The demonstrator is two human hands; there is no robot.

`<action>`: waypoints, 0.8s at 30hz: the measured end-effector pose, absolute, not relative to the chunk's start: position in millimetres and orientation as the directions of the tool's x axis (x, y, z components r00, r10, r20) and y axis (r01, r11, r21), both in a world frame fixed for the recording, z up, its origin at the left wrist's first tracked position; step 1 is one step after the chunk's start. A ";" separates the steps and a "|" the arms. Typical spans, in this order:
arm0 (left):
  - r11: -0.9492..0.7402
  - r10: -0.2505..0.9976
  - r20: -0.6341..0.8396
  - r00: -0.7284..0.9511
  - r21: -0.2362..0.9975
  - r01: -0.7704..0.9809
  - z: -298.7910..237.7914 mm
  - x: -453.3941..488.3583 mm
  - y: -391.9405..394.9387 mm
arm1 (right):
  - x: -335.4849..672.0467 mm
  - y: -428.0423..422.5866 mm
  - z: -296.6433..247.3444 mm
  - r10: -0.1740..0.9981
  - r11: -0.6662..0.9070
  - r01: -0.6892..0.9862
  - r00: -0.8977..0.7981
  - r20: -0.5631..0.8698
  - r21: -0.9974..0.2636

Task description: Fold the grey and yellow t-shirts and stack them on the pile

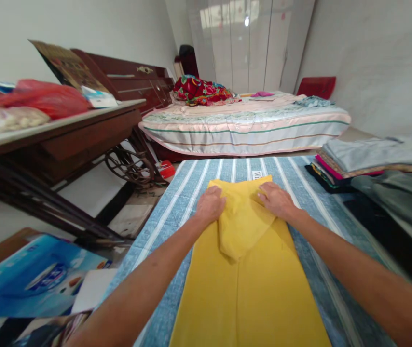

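A yellow garment (245, 294) lies lengthwise on a blue-and-white striped cloth (160, 236), its far end folded over into a pointed flap toward me. Whether it is trousers or a skirt I cannot tell. At the left side of the folded end, my left hand (211, 203) is closed on the fabric, fingers curled at the edge. My right hand (277, 198) grips the opposite side of the same fold, thumb pointing inward. Just past the garment's far edge, a white label with printed letters (257, 174) shows on the striped cloth.
Folded clothes (376, 156) are stacked at the right, with grey and black garments in front. A sewing-machine table (93, 127) stands left, holding red plastic bags (54, 99). Below it is a blue carton (35, 274). A bed (249, 130) spans the far side.
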State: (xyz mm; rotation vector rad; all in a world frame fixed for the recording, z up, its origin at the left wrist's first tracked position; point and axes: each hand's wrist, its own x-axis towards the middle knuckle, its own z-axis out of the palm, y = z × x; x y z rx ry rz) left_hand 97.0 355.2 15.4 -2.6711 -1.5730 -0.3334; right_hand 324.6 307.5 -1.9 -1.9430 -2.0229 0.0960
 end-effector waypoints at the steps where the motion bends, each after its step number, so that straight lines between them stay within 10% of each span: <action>1: -0.543 0.832 0.195 0.520 0.087 0.835 19.5 98.5 341.3 | 321.7 296.7 1.0 0.982 0.078 0.959 -0.026 0.189 -0.274; 7: -0.739 0.673 0.171 0.720 0.154 0.655 25.6 114.4 256.7 | 307.5 238.6 2.8 0.981 0.045 0.964 0.007 0.194 -0.263; 24: -0.631 0.763 0.420 0.492 0.318 0.707 -7.8 77.2 240.7 | 300.9 259.2 -16.1 0.957 -0.003 0.898 0.130 0.258 -0.441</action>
